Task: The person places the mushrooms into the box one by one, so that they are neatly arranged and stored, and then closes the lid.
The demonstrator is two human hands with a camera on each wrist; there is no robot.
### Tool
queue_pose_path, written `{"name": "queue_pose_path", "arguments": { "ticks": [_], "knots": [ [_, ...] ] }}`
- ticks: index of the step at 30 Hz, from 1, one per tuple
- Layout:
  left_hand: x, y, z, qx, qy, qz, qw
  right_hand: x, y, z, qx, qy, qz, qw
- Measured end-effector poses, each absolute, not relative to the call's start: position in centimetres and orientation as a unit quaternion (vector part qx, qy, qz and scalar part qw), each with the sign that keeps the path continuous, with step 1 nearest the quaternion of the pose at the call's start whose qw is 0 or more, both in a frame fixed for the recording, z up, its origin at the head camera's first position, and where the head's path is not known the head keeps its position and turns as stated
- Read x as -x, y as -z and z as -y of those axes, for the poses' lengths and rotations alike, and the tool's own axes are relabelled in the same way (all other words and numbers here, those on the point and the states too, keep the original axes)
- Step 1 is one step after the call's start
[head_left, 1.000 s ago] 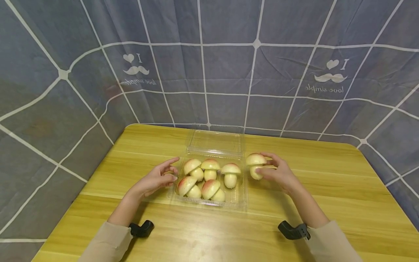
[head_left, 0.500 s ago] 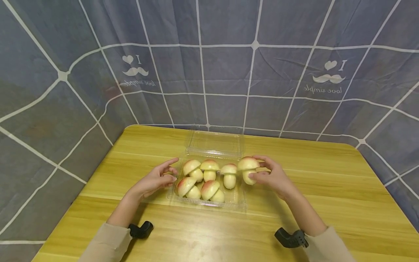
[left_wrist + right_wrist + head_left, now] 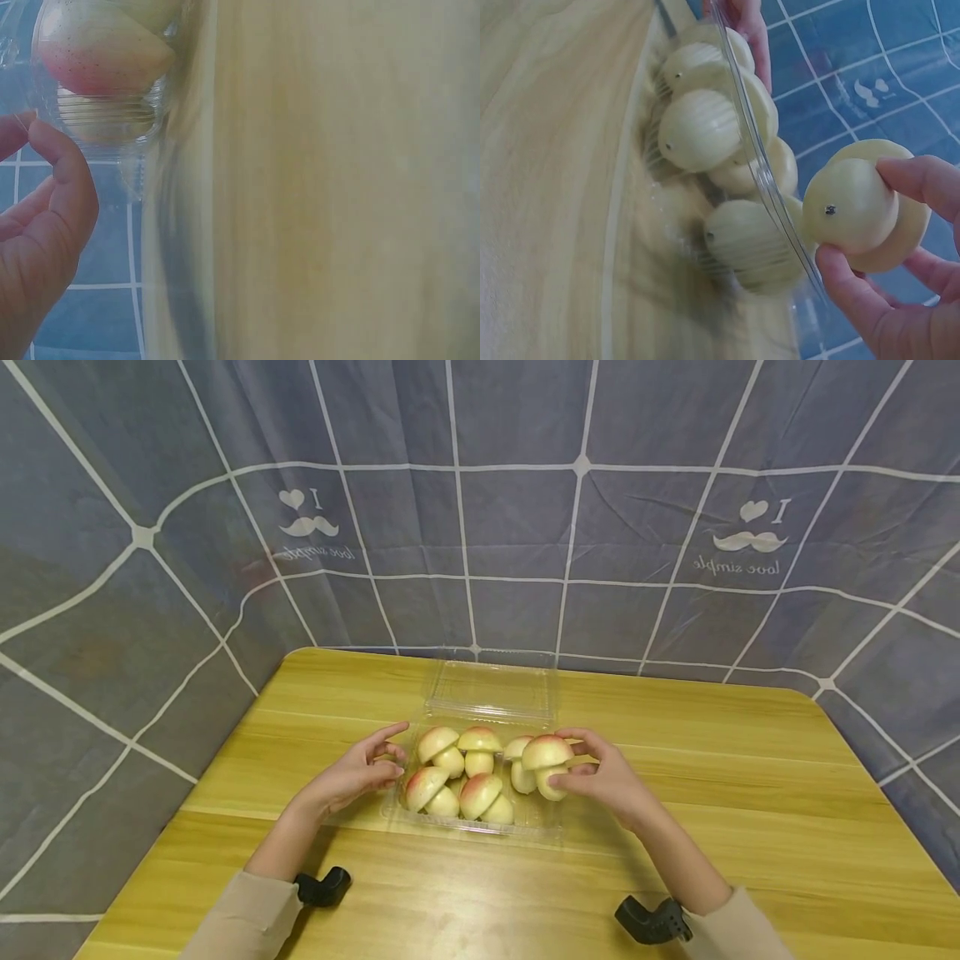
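My right hand (image 3: pixel 600 785) pinches a toy mushroom (image 3: pixel 547 752) with a pale stem and red-tinged cap, thumb and fingers at its stem and cap. It hangs above the right end of a clear plastic clamshell box (image 3: pixel 540 817), partly hiding another mushroom (image 3: pixel 517 748) there. A small dark dot (image 3: pixel 830 210) marks the stem's end in the right wrist view. Several similar mushrooms (image 3: pixel 480 739) lie inside the box. At the box's left side, my left hand (image 3: pixel 356 778) pinches its thin rim between thumb and finger (image 3: pixel 64 161), index finger pointing outward in the head view.
The box's clear lid (image 3: pixel 491 687) lies folded back toward the far edge of the wooden table (image 3: pixel 712 760). A grey curtain (image 3: pixel 517 518) with white lines hangs behind and beside the table. Black wrist mounts (image 3: pixel 324 887) sit on both forearms.
My right hand has carried the mushroom leftward and slightly nearer me, from beside the box to over its right end. The left hand stays at the rim.
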State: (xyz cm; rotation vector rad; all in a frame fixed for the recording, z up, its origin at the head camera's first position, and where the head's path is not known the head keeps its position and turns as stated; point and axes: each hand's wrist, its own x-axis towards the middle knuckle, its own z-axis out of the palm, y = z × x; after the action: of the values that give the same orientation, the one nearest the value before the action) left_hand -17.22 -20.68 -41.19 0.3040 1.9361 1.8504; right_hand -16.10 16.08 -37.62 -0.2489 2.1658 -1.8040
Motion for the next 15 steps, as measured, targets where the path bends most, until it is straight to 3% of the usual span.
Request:
{"name": "queue_pose_path", "arguments": {
  "ticks": [15],
  "knots": [
    [17.8,41.1,20.6,-0.121,-0.672,-0.697,0.221,14.9,37.1,-14.3,0.085,0.554,-0.817,0.132]
  ]
}}
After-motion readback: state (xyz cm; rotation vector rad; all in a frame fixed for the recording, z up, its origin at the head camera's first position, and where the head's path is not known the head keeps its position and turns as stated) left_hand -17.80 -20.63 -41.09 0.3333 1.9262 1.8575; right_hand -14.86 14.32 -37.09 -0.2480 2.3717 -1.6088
